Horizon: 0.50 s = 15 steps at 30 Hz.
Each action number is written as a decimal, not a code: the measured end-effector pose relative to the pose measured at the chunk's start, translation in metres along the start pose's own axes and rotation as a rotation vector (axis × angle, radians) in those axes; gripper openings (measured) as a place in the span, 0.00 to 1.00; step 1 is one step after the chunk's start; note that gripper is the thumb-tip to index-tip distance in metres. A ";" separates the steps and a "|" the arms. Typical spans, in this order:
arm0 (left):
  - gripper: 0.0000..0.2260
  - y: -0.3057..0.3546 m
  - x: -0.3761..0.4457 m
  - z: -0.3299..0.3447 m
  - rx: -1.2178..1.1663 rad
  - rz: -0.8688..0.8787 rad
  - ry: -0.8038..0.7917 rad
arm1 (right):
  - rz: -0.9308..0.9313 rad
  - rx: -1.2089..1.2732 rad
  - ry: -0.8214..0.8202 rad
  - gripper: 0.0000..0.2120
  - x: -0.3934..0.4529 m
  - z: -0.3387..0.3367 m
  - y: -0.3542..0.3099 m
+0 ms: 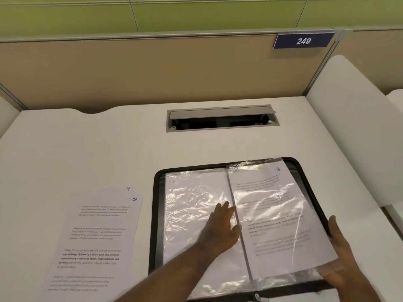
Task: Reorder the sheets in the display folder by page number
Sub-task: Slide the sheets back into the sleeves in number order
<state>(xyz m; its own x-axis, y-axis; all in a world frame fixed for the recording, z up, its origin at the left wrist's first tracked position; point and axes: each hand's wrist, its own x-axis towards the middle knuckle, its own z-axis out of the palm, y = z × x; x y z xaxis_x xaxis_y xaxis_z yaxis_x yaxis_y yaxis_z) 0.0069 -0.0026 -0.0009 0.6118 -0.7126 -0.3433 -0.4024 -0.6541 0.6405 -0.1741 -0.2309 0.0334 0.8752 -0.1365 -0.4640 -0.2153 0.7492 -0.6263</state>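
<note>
A black display folder lies open on the white desk, its clear plastic sleeves glossy. My left hand lies flat, fingers spread, on the left-hand sleeve close to the spine. My right hand grips the lower right corner of the right-hand sleeve, lifting it slightly; inside is a printed sheet marked 8. To the left of the folder lie two loose sheets on the desk: the one marked 10 rests on top of the one marked 9, whose upper edge shows.
A grey cable hatch with its lid open is set into the desk behind the folder. Beige partition walls enclose the desk at the back, with a blue sign reading 249. A white side panel stands to the right.
</note>
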 end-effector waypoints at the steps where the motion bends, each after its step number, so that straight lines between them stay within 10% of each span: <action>1: 0.28 0.003 0.000 0.002 0.069 0.017 -0.033 | 0.036 0.021 0.033 0.31 -0.005 0.015 -0.006; 3: 0.30 0.010 0.001 0.006 0.199 0.041 -0.053 | 0.143 -0.064 0.243 0.22 -0.004 0.016 -0.022; 6: 0.30 0.020 0.003 0.016 0.350 0.015 -0.057 | 0.230 -0.488 0.348 0.43 -0.001 -0.002 -0.038; 10: 0.31 0.018 0.015 0.030 0.542 -0.040 0.011 | 0.229 -0.888 0.503 0.15 0.006 -0.010 -0.046; 15: 0.32 0.018 0.026 0.029 0.641 0.026 -0.071 | 0.182 -0.847 0.475 0.11 0.009 -0.025 -0.044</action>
<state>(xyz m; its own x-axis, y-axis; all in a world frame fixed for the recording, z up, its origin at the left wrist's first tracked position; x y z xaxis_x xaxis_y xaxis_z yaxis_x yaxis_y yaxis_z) -0.0041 -0.0402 -0.0187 0.5592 -0.7306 -0.3918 -0.7567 -0.6429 0.1189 -0.1670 -0.2811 0.0411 0.5730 -0.4501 -0.6849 -0.7304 0.0987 -0.6759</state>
